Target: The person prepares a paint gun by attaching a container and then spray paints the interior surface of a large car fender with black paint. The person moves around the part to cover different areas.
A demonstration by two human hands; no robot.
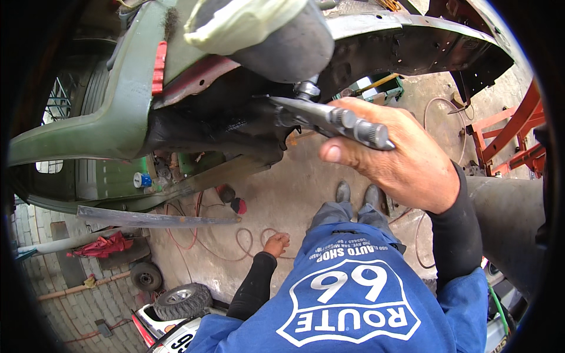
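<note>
A metal spray gun (pixel 312 116) with a dark cup (pixel 285 59), pale cloth over its top, is gripped in my right hand (pixel 382 150), thumb beneath the body. The gun points toward the dark-painted inner panel (pixel 206 129) of a green car body (pixel 126 112). Low at the centre left, my left hand (pixel 276 244) hangs with curled fingers near a looped hose (pixel 241 244) lying behind it on the floor; whatever it may hold is hidden.
A red steel frame (pixel 506 150) and grey cylinder (pixel 500 206) stand at right. A long strip (pixel 147 219) lies below the car. The concrete floor (pixel 312 165) carries hoses. At lower left are red cloth (pixel 103 247), tires (pixel 176 303) and a white vehicle (pixel 165 332).
</note>
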